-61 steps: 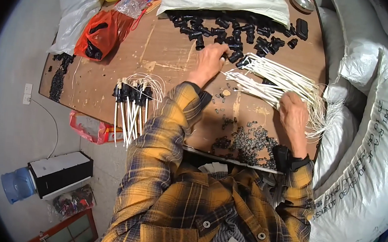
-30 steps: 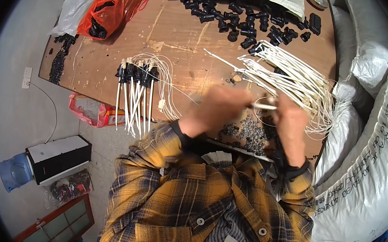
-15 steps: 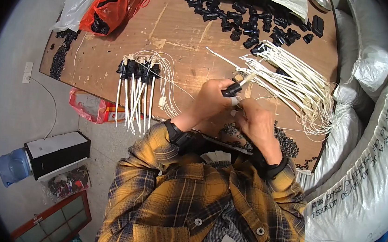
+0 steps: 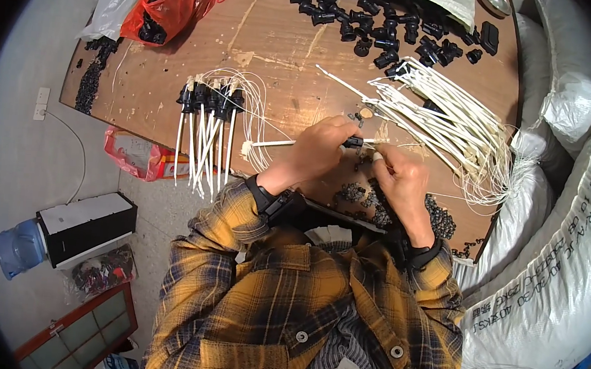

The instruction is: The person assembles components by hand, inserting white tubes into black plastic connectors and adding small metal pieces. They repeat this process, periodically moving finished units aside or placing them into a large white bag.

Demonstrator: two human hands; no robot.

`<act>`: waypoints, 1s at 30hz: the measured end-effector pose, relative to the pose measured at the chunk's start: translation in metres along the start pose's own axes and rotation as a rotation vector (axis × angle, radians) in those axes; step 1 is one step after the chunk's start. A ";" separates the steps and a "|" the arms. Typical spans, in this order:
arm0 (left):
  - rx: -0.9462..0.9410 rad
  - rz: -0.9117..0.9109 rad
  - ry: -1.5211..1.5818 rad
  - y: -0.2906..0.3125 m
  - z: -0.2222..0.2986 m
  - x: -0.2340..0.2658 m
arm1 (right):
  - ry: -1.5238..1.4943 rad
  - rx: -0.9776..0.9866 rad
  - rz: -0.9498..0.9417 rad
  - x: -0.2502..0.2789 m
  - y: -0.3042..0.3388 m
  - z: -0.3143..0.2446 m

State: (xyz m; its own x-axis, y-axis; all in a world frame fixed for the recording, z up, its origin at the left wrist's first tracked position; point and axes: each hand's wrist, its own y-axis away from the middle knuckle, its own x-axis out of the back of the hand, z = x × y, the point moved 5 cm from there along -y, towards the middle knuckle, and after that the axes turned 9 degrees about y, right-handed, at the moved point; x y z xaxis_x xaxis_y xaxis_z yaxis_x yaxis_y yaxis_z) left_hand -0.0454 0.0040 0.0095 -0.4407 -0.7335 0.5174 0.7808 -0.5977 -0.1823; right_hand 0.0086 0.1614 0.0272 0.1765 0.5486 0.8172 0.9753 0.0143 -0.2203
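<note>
My left hand (image 4: 322,146) is closed around a small black plastic fitting (image 4: 354,142), which pokes out past its fingertips. A thin white tube (image 4: 273,143) sticks out to the left from under that hand, and a short white length shows right of the fitting. My right hand (image 4: 401,179) is pinched at the fitting's right side, its fingertips at the white end; exactly what they grip is partly hidden. Left of my hands lies a bunch of black fittings (image 4: 211,99) with white tubes and thin wires. Farther right is a pile of white tubes (image 4: 444,117).
Small dark pieces (image 4: 438,216) are heaped by the table's near edge. Many loose black fittings (image 4: 388,30) lie at the back beside a white sack. A red plastic bag (image 4: 163,12) sits back left. Large white sacks (image 4: 549,280) stand along the right side.
The black fitting has turned from tilted upward to about level. A white tube now shows left of my left hand. My right hand has shifted slightly right, and its fingers have moved up toward the fitting's end.
</note>
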 end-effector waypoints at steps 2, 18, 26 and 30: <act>-0.002 -0.027 -0.004 -0.001 0.005 -0.004 | -0.028 0.002 -0.025 -0.004 0.002 0.001; -0.171 0.028 0.134 -0.001 0.019 0.011 | -0.171 0.094 -0.111 -0.009 0.003 -0.011; -0.042 0.104 -0.014 0.004 -0.010 0.010 | -0.438 -0.284 -0.226 -0.023 0.020 0.005; -0.128 0.158 -0.099 -0.020 -0.031 0.012 | -0.385 -0.279 -0.228 -0.020 0.020 0.011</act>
State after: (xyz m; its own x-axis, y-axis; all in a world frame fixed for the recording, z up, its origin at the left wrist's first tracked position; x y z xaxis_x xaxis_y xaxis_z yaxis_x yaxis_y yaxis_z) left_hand -0.0797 -0.0031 -0.0067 -0.2673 -0.7896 0.5523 0.7712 -0.5189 -0.3687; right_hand 0.0229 0.1603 0.0009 -0.0546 0.8259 0.5611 0.9908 -0.0250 0.1332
